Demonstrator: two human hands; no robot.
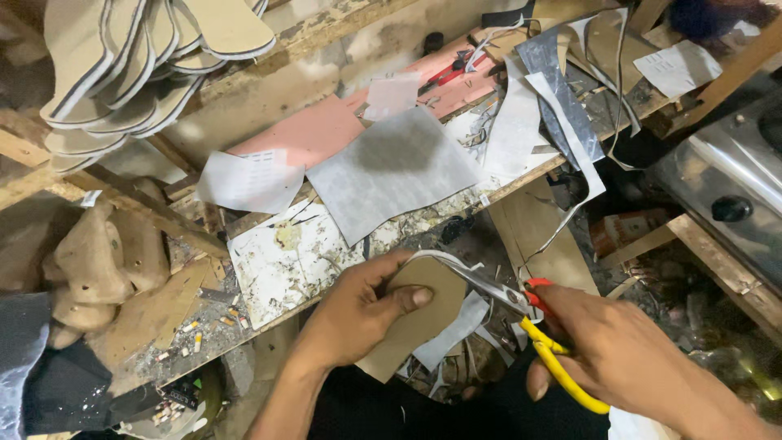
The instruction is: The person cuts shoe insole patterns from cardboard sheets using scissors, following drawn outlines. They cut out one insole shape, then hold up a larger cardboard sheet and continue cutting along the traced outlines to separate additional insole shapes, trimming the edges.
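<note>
My left hand [358, 314] grips a tan, sole-shaped cardboard piece [423, 305] with a thin grey edge, thumb pressed on its face. My right hand [627, 358] holds scissors [521, 314] with yellow and red handles. The metal blades lie along the rounded top edge of the piece. A pale offcut [456, 330] hangs just under the piece. Both hands are low in the view, in front of the worn workbench [285, 269].
A grey sheet [391, 171], a pink sheet [305, 130], white paper slips and grey offcuts [562, 106] lie on the bench. Stacked cut insoles [122, 65] sit upper left. Tan lumps [98, 261] rest at left. A metal appliance [733, 187] stands right.
</note>
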